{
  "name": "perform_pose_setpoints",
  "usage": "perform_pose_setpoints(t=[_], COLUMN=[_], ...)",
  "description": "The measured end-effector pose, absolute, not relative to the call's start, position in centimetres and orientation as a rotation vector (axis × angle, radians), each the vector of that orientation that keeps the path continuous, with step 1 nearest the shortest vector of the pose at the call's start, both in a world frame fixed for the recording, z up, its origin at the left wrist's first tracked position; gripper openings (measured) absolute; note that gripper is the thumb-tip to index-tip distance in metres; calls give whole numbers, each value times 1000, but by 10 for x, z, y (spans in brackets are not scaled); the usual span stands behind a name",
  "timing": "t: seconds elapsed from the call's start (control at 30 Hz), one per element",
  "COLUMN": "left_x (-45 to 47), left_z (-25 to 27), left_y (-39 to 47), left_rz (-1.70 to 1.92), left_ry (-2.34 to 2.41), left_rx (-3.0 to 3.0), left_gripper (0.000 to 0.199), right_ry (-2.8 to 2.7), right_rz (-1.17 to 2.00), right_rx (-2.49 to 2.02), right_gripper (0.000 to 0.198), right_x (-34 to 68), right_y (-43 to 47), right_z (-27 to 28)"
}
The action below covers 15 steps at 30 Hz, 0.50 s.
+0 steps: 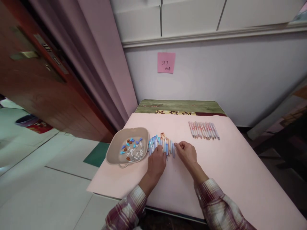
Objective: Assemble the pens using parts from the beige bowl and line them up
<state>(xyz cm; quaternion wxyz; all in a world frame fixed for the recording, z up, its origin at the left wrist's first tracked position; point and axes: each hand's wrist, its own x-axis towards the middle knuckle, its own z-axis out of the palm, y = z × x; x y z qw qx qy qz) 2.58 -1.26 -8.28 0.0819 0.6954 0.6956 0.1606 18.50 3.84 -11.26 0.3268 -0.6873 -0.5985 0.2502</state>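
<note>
A group of pen barrels (155,141) in blue, white and orange lies near the middle of the table. My left hand (157,163) rests over its near side, fingers bent around a blue pen barrel (167,149) with its dark tip pointing toward me; the fingers partly hide the barrels beneath. Just right of the group is my right hand (188,155), thumb and forefinger pinched beside a pale blue barrel (173,150). Whatever is between those fingertips is too small to make out. Farther right, several clear pens with pinkish markings (203,130) lie side by side in a row.
A beige basin (112,157) at the left holds small blue and brown pieces and short white pieces. The pink-covered table (177,191) stands against the wall. A pink note (166,63) is stuck there. A wooden door (72,105) and curtain are at the left.
</note>
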Motion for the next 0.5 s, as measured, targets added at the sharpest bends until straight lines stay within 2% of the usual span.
perform_pose_setpoints(t=[0.23,0.5], left_x=[29,22], left_z=[-76,-84], left_y=[-10,-7], left_rz=[469,697], left_ry=[2081,1994], left_rx=[1919,1752], left_gripper=[11,13], right_ry=[-1583,-1593], right_rz=[626,622], right_rx=[-1813,-1829], right_gripper=[40,39], right_x=[184,184], right_y=[40,39], right_z=[-114,-113])
